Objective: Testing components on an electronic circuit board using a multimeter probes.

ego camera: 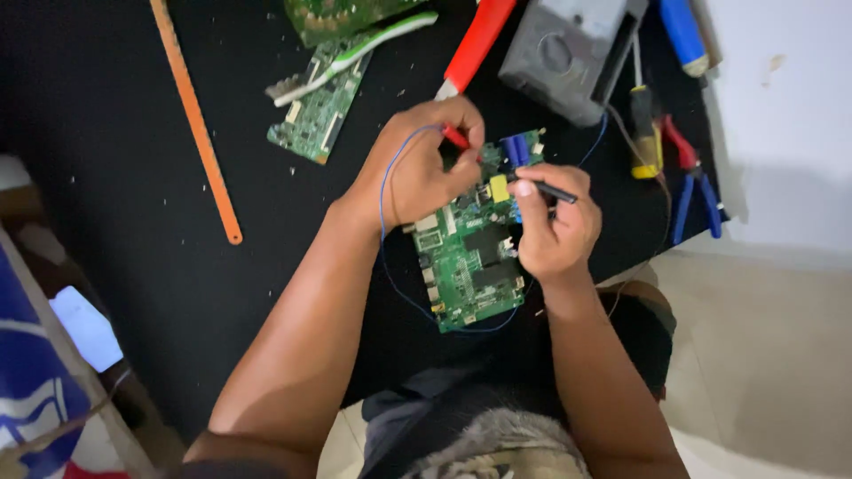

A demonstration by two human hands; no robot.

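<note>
Two hands work over a green circuit board point(469, 248): left hand point(417, 168) pinches a red probe point(456, 137), right hand point(555, 226) a black probe point(550, 190).

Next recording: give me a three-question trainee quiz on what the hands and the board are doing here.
1. True or false: the left hand holds a red probe against the green circuit board.
2. What does the right hand hold? A) blue pliers B) a black probe C) an orange saw blade
3. Fill in: the wire looping from the red probe around the board is ____ in colour.

Key:
1. True; its tip meets the board's upper end.
2. B; the black probe points left toward the board. The pliers and the saw blade lie untouched on the black mat.
3. Blue; the wire curves down past the left wrist.
</note>
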